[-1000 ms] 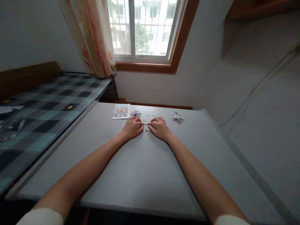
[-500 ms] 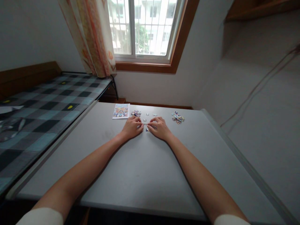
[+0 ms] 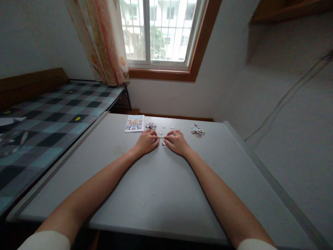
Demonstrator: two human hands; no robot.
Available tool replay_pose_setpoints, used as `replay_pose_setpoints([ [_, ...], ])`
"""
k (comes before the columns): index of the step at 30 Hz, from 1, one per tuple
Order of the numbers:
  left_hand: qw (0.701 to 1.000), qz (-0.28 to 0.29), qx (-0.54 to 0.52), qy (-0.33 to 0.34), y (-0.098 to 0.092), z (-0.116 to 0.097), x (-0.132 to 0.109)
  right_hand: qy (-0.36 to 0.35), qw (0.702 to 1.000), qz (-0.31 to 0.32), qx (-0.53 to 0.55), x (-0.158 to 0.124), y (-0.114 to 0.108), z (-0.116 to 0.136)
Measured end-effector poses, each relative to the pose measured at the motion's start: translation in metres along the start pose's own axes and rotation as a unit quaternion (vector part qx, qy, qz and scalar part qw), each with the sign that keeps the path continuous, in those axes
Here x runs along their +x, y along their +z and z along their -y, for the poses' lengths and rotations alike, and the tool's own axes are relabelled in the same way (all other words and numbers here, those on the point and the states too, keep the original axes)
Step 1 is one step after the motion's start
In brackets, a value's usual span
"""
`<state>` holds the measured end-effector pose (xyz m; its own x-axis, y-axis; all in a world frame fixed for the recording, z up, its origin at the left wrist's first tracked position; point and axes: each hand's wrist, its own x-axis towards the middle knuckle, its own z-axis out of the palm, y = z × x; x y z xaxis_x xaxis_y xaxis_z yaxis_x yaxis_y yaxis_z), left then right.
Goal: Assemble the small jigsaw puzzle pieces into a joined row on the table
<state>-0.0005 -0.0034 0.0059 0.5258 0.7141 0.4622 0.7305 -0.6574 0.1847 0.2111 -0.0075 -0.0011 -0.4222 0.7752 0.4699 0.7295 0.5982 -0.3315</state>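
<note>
My left hand point(image 3: 147, 140) and my right hand point(image 3: 176, 141) face each other over the far half of the white table. Between their fingertips is a small pale jigsaw puzzle piece point(image 3: 161, 137), pinched from both sides. One loose puzzle piece point(image 3: 160, 133) lies just beyond the fingers. A dark-and-white piece point(image 3: 163, 144) shows beside my right hand, partly covered by it. Further back lie a single piece point(image 3: 163, 127) and a small pale cluster point(image 3: 172, 127). Behind my left hand sits a heap of puzzle pieces point(image 3: 151, 125), its near side hidden by the fingers.
A printed picture sheet point(image 3: 134, 123) lies at the table's back left. Another heap of puzzle pieces point(image 3: 197, 131) is at the back right. The white table point(image 3: 156, 194) has a bed point(image 3: 65, 114) along its left and a window point(image 3: 161, 31) beyond.
</note>
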Motion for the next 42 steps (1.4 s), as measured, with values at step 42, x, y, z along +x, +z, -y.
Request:
replay_pose_setpoints([
  [42, 0.954, -0.052, 0.022, -0.293, -0.0008, 0.0002, 0.0042, -0.032, 0.999, 0.038, -0.002, -0.0002, -0.0023, 0.0019],
])
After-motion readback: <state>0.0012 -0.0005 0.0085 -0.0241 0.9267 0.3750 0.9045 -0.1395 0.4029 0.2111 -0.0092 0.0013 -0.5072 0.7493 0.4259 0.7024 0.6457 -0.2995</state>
